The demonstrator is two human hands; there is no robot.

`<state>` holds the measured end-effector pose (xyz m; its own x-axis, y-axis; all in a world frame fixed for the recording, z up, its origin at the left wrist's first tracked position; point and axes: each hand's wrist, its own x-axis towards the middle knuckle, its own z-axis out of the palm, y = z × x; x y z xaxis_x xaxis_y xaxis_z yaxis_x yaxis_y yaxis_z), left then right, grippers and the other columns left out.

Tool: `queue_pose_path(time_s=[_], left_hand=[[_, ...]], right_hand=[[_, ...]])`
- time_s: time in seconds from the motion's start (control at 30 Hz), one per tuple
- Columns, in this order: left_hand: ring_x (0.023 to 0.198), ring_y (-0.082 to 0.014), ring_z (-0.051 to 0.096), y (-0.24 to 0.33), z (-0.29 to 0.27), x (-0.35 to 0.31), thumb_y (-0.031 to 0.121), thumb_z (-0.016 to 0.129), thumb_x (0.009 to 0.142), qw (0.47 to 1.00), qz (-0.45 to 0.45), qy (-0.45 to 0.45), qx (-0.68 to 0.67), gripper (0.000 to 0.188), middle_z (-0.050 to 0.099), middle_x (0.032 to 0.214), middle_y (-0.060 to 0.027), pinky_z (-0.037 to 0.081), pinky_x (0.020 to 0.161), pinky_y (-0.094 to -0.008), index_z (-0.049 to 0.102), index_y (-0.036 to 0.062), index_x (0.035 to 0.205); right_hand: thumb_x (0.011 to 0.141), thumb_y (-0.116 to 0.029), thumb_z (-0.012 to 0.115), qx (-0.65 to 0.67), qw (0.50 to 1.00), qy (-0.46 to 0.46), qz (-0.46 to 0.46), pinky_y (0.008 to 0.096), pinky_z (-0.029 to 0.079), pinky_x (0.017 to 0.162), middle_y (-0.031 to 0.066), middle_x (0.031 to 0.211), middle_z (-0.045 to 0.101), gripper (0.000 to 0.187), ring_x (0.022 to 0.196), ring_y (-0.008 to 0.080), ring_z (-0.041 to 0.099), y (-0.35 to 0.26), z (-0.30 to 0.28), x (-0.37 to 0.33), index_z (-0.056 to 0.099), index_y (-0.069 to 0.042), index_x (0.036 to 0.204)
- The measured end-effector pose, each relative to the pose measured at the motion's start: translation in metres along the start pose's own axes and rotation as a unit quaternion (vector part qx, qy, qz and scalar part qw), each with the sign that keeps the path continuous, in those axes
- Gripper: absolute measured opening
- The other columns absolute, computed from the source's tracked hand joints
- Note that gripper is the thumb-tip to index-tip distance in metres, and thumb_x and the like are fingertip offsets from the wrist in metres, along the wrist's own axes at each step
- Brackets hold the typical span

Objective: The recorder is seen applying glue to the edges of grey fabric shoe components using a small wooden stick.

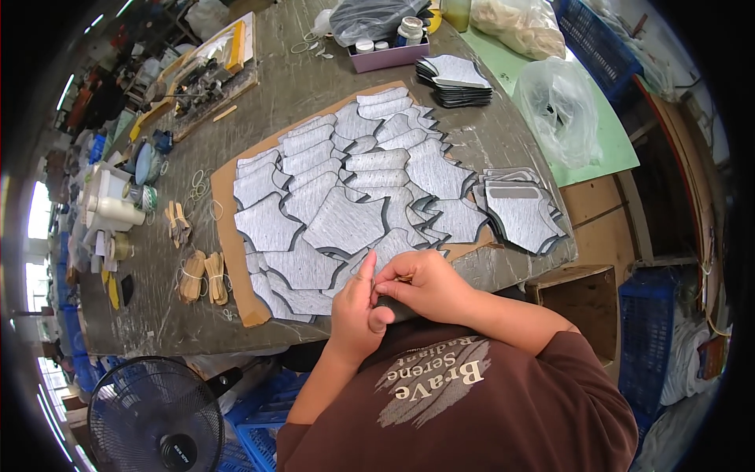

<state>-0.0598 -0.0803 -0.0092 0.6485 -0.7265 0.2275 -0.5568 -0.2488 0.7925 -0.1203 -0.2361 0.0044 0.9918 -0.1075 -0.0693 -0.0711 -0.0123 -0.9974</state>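
Worktable (271, 90), near edge: left hand (358, 311) and right hand (425, 282) meet

Largest first. The table top is dark and scuffed; its right side borders a pale green surface (609, 145). On the table lies a brown cardboard sheet (253, 309), mostly covered by grey cut pieces (346, 220) with dark edges and scalloped outlines. These overlap like shingles, in several rows.

Below the table edge, to the left: black fan (149, 413). On the green surface: clear plastic bag (558, 114), crumpled.

Right of the sheet: fanned stack (519, 220) of similar grey pieces, near the table's right edge. Further back: neater stack (454, 82), dark along its sides. Just beyond that: mauve tray (389, 59), holding a white jar (410, 31) among other containers.

Hands, in front of the nearest grey pieces. Left: open, fingers straight and pointing away from the body, thumb standing apart. Right: closed in a pinch, thumb and index tips together, touching or just beside the left fingers; overlap prevents deciding. A small brown item (405, 278) shows in the curl of the right fingers; too small to identify.

Left of the sheet: 2 banded bundles (192, 277) of flat tan strips, side by side. Behind them, loose thin bands (216, 210), 1 close to the cardboard.
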Motion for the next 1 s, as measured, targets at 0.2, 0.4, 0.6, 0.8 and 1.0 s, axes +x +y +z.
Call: queue_pose_path(time_s=[0.2,0.4,0.6,0.8,1.0], left_hand=[[0.062,-0.0271,0.058,-0.004,0.007,0.005,0.073,0.037,0.077,0.984,0.096,0.039,0.146,0.1,0.057,0.078,-0.0142,0.047,0.051,-0.0338,0.037,-0.0118,0.13],[0.062,-0.0268,0.059,0.001,0.005,0.006,0.073,0.037,0.077,0.98,0.094,0.028,0.176,0.101,0.058,0.078,-0.0138,0.047,0.05,-0.034,0.037,-0.012,0.13],[0.063,-0.0269,0.059,0.002,0.004,0.005,0.074,0.037,0.077,0.981,0.088,0.02,0.17,0.101,0.058,0.077,-0.0138,0.047,0.051,-0.034,0.035,-0.012,0.131],[0.065,-0.0143,0.054,0.003,0.004,0.002,0.059,0.04,0.088,0.987,-0.029,-0.005,-0.16,0.08,0.059,0.083,-0.0089,0.045,0.057,-0.0258,0.039,-0.0078,0.132],[0.057,-0.0021,0.047,0.01,0.011,0.004,0.017,0.045,0.098,0.934,-0.176,0.05,-0.306,0.025,0.063,0.078,-0.0057,0.037,0.052,-0.0159,0.056,-0.0028,0.107]], right_hand=[[0.079,-0.008,0.065,-0.044,0.999,0.012,0.004,0.029,0.047,0.058,0.0129,0.072,0.065,0.012,0.062,0.0173,0.06,-0.007,-0.005,-0.003,0.067,0.003,0.083],[0.078,-0.008,0.064,-0.051,0.999,0.01,-0.002,0.0284,0.046,0.055,0.0126,0.069,0.064,0.013,0.059,0.0157,0.058,-0.006,-0.005,-0.003,0.066,0.004,0.082],[0.078,-0.008,0.063,-0.029,0.999,0.024,-0.007,0.027,0.044,0.051,0.0104,0.066,0.064,0.013,0.056,0.0103,0.056,-0.001,-0.001,-0.003,0.066,0.004,0.081],[0.081,-0.004,0.058,0.121,0.993,-0.002,-0.011,0.0237,0.047,0.061,0.0067,0.073,0.062,0.007,0.066,0.0094,0.059,-0.003,0.002,-0.004,0.058,0.003,0.079],[0.083,-0.001,0.051,-0.034,0.988,0.04,-0.144,0.0289,0.044,0.07,0.0089,0.091,0.056,0.004,0.083,0.0127,0.052,0.01,-0.003,-0.015,0.05,-0.003,0.079]])
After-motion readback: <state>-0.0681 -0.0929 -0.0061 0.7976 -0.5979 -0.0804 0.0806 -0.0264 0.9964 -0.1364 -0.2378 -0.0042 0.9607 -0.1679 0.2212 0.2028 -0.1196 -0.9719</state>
